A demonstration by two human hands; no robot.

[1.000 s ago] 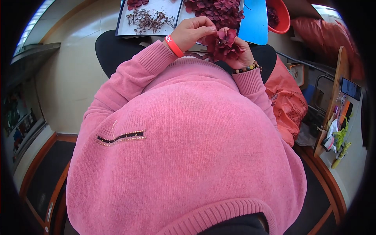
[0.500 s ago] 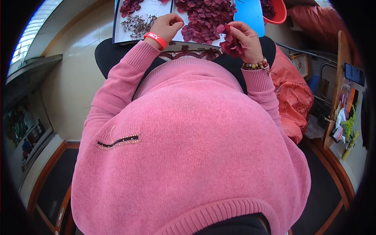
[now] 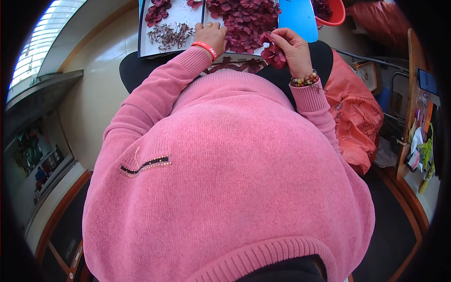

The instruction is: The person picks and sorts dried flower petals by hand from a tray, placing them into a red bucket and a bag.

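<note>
My right hand [image 3: 292, 49] pinches a small bunch of dark red petals [image 3: 273, 55] at the right front of the tray. Palm down, my left hand [image 3: 211, 36] reaches over the tray's divider with its fingers apart, and nothing shows in it. Right of that hand, many dark red petals [image 3: 244, 23] lie heaped in the white tray [image 3: 181, 11]. A tangle of thin brown stems [image 3: 170, 36] is in the left compartment, with a few petals [image 3: 157, 13] behind it.
A blue sheet [image 3: 298, 19] lies at the tray's right. Beyond it stands a red bowl [image 3: 337, 15] with petals. A red plastic bag [image 3: 357, 117] is beside my right leg. Farther right, a wooden board [image 3: 408, 113] holds a phone [image 3: 427, 82] and small items.
My left hand has moved right, from near the stems to the divider, and its fingers have spread. The bunch in my right hand looks smaller.
</note>
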